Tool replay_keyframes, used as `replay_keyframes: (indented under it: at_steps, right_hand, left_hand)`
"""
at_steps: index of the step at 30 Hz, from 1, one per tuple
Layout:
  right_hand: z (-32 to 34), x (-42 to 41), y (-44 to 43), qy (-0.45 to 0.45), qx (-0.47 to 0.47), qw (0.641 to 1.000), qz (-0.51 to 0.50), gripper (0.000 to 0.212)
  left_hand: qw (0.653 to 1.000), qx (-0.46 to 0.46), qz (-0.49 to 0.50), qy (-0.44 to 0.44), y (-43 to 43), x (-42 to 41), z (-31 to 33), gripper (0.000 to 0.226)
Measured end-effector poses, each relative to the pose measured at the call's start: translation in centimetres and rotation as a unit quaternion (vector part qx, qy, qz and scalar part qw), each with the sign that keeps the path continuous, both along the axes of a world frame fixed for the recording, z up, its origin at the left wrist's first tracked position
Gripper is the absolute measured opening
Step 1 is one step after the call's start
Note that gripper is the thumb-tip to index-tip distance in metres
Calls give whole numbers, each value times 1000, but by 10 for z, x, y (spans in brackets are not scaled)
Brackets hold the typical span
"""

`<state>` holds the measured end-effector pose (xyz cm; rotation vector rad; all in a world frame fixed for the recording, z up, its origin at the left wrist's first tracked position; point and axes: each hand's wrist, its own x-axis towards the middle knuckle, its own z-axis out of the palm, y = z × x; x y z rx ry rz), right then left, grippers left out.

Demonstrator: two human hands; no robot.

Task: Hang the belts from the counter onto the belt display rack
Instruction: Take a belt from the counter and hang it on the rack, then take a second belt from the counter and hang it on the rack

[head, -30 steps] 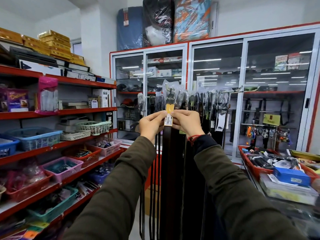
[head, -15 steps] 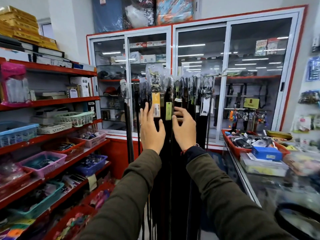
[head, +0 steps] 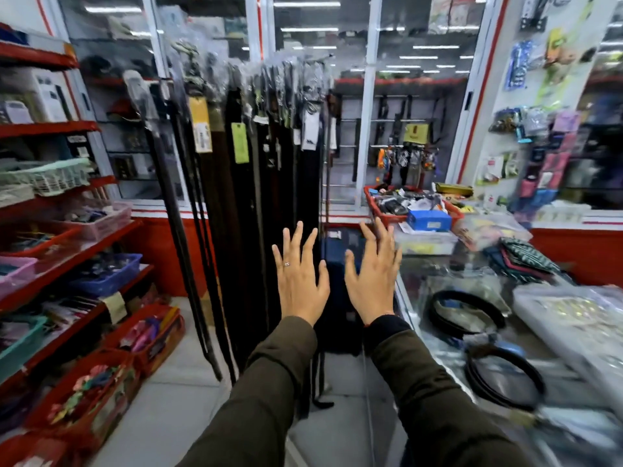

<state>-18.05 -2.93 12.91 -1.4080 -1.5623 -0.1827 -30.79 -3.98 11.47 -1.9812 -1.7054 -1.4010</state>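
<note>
Several dark belts [head: 242,203] hang in a tight row from the belt display rack [head: 256,67] ahead of me; one has a yellow tag, another a green one. My left hand [head: 300,281] and my right hand [head: 371,278] are raised side by side in front of the lower belts, fingers spread, holding nothing. Two coiled black belts [head: 465,315] [head: 505,379] lie on the glass counter [head: 435,332] to my right, below my right forearm's level.
Red shelves [head: 67,251] with coloured baskets line the left. A red tray [head: 371,197] of small goods and a blue box [head: 428,220] sit at the counter's far end. Glass cabinets stand behind the rack. Plastic packets [head: 569,318] lie on the counter's right.
Both hands let go of the hung brown belt with the yellow tag and dropped away from the rack, fingers apart. The view swung right and down, bringing the counter's belts into sight.
</note>
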Motion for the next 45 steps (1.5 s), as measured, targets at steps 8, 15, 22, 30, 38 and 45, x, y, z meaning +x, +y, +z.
replay_keyframes:
  at_steps: [8, 15, 22, 30, 38, 45]
  right_hand:
    - [-87, 113, -40, -3, -139, 982, -126, 55]
    - [-137, 204, -85, 78, -240, 936, -246, 57]
    - [-157, 261, -129, 130, -304, 883, -334, 46]
    - [-174, 286, -160, 255, -240, 871, -344, 45]
    - [-164, 284, -158, 677, -139, 716, -97, 53]
    - [-123, 252, -152, 635, -103, 763, 69, 31]
  left_hand:
    - [991, -76, -102, 42, -15, 106, -69, 59]
    - [934, -209, -272, 97, -26, 198, -118, 62]
    - [827, -321, -392, 243, -48, 283, -138, 53]
    - [848, -320, -336, 256, -70, 319, -147, 33]
    - [874, -338, -342, -65, -92, 317, -143, 31]
    - [861, -275, -341, -260, -92, 273, -110, 29]
